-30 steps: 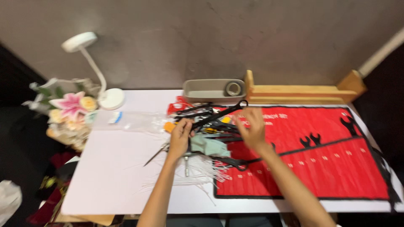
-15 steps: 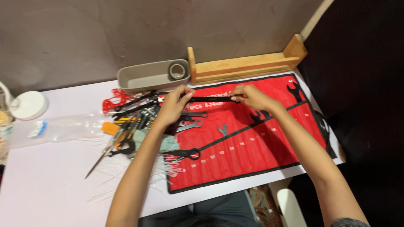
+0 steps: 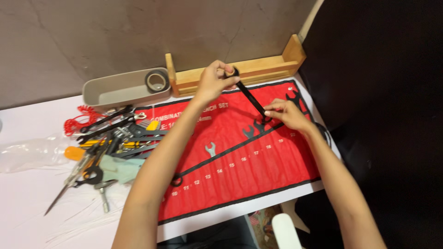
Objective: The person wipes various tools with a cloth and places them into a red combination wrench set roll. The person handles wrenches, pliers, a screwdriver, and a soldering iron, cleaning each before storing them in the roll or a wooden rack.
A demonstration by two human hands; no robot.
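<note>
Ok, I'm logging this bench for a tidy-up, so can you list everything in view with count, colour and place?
wrench: one, black, held over the mat by both hands
tool mat: one, red with black edging, spread on the table's right half
wrenches in the mat: a few black, one silver
tool pile: count unclear, mostly black with yellow and orange handles, left of the mat
coiled cord: one, red, behind the pile
tray: one, grey, by the wall
tape roll: one, dark, in the tray
wooden rack: one, tan, against the wall
table: one, white
left hand: gripping the wrench's upper end
right hand: gripping its lower end
</note>
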